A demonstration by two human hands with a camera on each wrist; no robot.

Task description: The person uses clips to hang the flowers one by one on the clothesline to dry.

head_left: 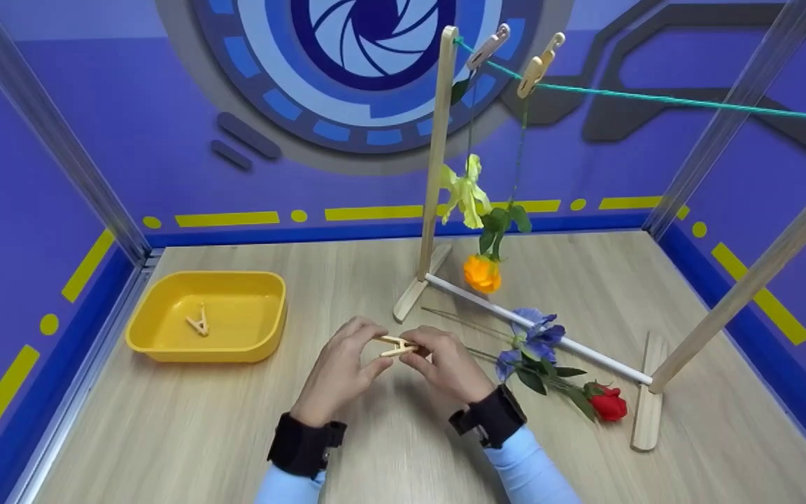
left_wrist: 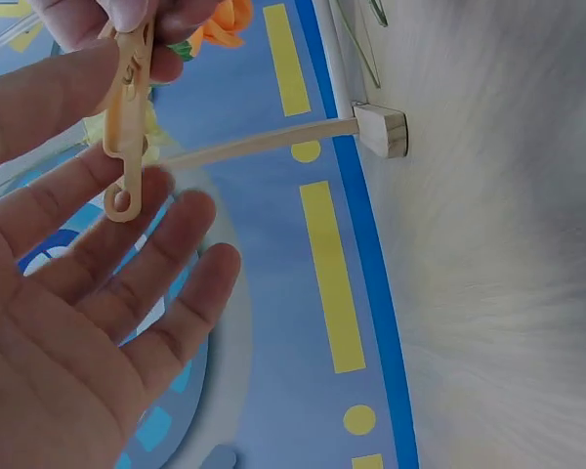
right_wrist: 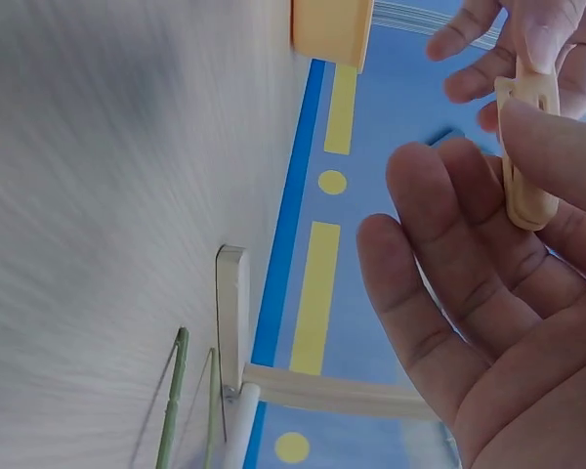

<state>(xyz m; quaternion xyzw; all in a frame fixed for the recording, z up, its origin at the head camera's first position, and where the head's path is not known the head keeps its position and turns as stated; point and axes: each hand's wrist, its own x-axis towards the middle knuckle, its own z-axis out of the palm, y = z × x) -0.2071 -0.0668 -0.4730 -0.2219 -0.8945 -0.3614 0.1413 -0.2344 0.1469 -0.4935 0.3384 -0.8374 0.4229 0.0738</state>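
Between the two hands is a light-coloured clothespin, raised over the front middle of the table. My left hand pinches one end of it between thumb and index finger, the other fingers spread out in the left wrist view. From the opposite side my right hand pinches the other end, seen close up as a tan clothespin in the right wrist view. Just right of the hands lie a purple flower and a red rose. Their stems point back toward the right hand.
A yellow tub at left holds another clothespin. Behind stands a wooden rack with a post, a white bar and a green line. Clothespins hang a yellow flower and an orange flower from it.
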